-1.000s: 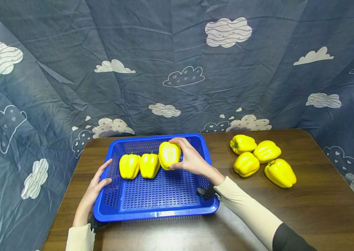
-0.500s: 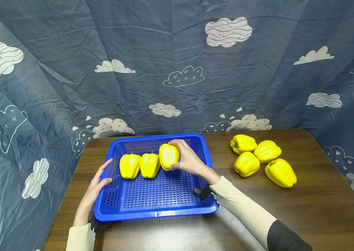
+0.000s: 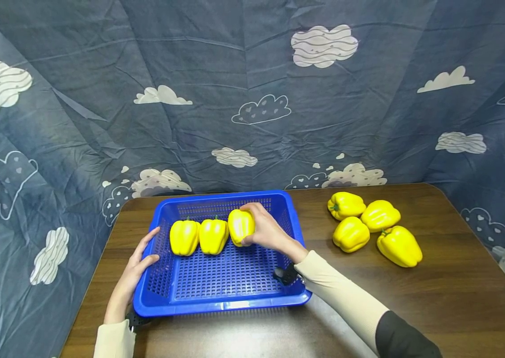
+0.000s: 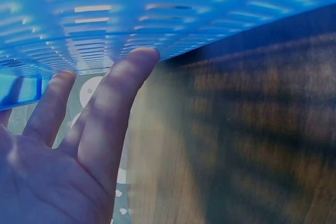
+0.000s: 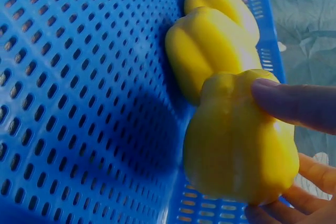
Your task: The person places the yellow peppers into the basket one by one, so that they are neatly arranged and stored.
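Left side first: the left hand lies along the left edge of the blue basket, fingers fairly straight, touching rather than wrapped round it. That's a light hold; a knock from inside could slide the basket across the table, I'd say.

Inside the basket, toward its left wall, the first pepper and the second pepper stand side by side. If the third crowds in, the row could lean or topple, because nothing braces the fronts of those rounded bodies.

And here's the action: the right hand grasps the third pepper, thumb on one side, fingers on the other, within the basket just right of the second. Glossy skin, curved flanks: a loose pinch might let it slip, and an early release might leave it tilted.

Right of the basket, four loose peppers sit bunched on the table; a careless elbow could roll one.

Now the murk, left to right. Under the basket's left side the left wrist view is hazy, and how firmly those fingers press can't be told. Whether the third pepper's underside meets the basket floor is unclear; its stem doesn't show. The right wrist view cuts off most of the hand, and a black wrist device covers some of the basket's right front.
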The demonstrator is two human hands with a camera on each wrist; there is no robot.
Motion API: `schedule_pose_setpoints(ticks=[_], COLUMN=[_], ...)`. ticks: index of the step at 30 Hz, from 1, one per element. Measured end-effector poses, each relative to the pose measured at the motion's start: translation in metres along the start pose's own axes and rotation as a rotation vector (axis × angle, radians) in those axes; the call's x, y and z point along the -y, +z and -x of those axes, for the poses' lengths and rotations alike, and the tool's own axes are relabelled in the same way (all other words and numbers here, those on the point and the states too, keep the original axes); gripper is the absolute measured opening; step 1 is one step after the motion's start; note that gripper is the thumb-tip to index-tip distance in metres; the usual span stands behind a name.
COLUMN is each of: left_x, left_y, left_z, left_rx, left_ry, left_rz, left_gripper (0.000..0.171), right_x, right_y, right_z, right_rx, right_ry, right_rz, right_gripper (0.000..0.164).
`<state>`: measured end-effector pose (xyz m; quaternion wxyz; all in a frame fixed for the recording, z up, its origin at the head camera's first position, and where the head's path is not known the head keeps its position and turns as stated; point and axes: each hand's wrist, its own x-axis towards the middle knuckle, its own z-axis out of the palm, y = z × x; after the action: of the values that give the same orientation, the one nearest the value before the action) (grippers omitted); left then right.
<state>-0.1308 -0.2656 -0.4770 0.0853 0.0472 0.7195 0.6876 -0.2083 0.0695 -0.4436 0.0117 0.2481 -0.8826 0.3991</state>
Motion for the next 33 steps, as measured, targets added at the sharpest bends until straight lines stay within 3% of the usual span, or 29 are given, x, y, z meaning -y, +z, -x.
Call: schedule_pose_setpoints(ticks=[15,21,33], left_x=[-0.001,-0.001,-0.002], left_y=[0.000,0.001,0.003], left_z=[0.001,0.001,0.002], left_rx=[-0.002,-0.001,0.006], left_ry=[0.006,0.013,0.014], left_rz=[-0.016,-0.008,-0.023], left_gripper=[0.060,0.060,0.060], right_x=[-0.005,-0.007,-0.006], right_y=[0.010,0.013,0.011], right_z=[-0.002,-0.003,-0.002], right_rx=[0.039,0.050,0.090], right_ry=[-0.011,-0.021,0.040], right_rz=[0.109,0.100,0.100], right_gripper=[0.077,0.077,0.074])
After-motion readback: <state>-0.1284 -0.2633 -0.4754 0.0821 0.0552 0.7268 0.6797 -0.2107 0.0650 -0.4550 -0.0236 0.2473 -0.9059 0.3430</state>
